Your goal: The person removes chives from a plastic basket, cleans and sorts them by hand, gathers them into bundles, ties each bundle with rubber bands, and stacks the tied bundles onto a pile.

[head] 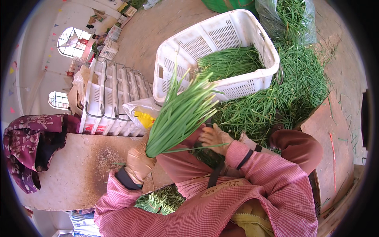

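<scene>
My left hand (138,164), in a tan glove, grips a thick bunch of green chives (180,115) by one end. The pale ends fan out up and to the right. My right hand (215,138), also gloved, is just right of the bunch with its fingers bent and apart, and I see nothing held in it. One long blade (201,147) sticks out sideways from the bunch and crosses near my right wrist. Below that hand, a dark green clump (207,155) lies by my lap, partly hidden.
A white plastic crate (204,44) ahead holds more chives (231,63). Loose chives (299,77) heap to its right, below a clear plastic bag (269,20). Left are another white crate (115,89), a board (74,169) and patterned cloth (29,142). Bundled chives (162,200) lie low.
</scene>
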Demonstrator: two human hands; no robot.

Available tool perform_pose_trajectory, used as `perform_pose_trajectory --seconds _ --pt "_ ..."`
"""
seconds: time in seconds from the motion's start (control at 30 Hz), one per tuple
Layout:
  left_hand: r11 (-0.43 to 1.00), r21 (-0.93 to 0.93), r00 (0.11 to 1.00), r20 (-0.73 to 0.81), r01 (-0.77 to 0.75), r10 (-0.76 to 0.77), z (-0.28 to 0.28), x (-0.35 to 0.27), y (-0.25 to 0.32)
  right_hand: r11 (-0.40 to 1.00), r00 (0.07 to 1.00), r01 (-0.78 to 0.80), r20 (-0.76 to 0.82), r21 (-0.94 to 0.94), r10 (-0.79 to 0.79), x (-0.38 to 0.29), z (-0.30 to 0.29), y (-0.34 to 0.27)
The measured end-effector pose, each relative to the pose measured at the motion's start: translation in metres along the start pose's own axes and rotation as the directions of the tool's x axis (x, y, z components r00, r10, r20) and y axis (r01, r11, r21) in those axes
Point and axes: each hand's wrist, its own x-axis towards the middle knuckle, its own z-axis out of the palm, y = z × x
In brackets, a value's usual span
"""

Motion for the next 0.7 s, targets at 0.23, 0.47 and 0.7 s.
perform_pose_trajectory --seconds 0.23,0.47,0.7 --pt "0.569 0.822 0.989 -0.097 0.019 0.108 0.105 -0.056 0.001 0.896 0.740 -0.011 0.606 0.443 -0.291 0.029 0.014 0.006" --pt "0.984 0.178 0.860 0.500 0.016 -0.104 0.044 -0.020 0.018 0.933 0.915 -0.119 0.401 0.341 -0.030 -0.042 0.012 -0.028" --pt "0.364 -0.645 0.462 0.750 0.672 0.474 0.190 0.018 -0.112 0.975 0.705 0.220 0.689 0.014 -0.168 0.016 -0.005 -0.013"
